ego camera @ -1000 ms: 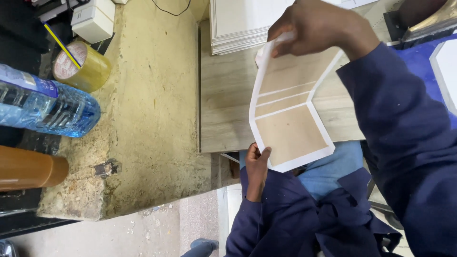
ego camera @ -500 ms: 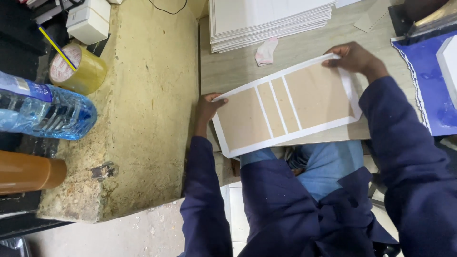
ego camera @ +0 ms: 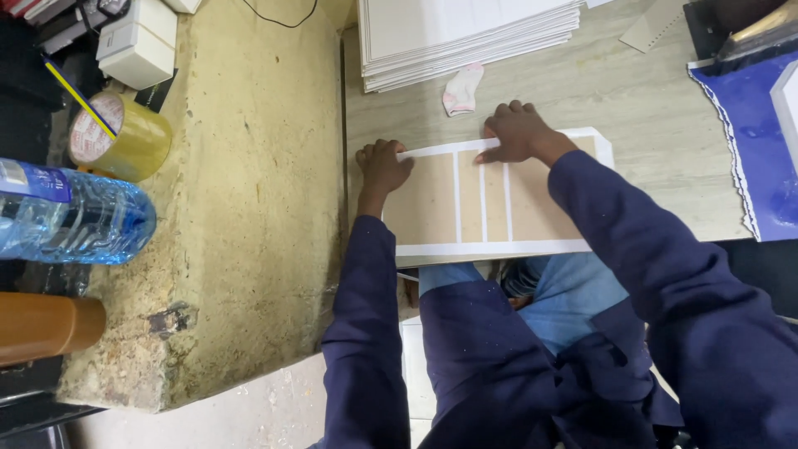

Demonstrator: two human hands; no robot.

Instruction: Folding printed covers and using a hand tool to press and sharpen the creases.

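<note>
Wooden table [ego camera: 632, 91]: card panel [ego camera: 486, 204] flat, long axis left-right

A pale wooden table top [ego camera: 632, 91] is seen under soft, even light. Beside it, a rough yellow stone block [ego camera: 249, 208] is set, chipped at its near corner. A strip of grey floor [ego camera: 274, 416] is seen below. A blue sheet [ego camera: 761, 158] is laid over the table's far end.

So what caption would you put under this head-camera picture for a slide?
Both hands, left hand and right hand, press a flat brown-and-white board onto a wooden table, below a stack of white sheets.
</note>
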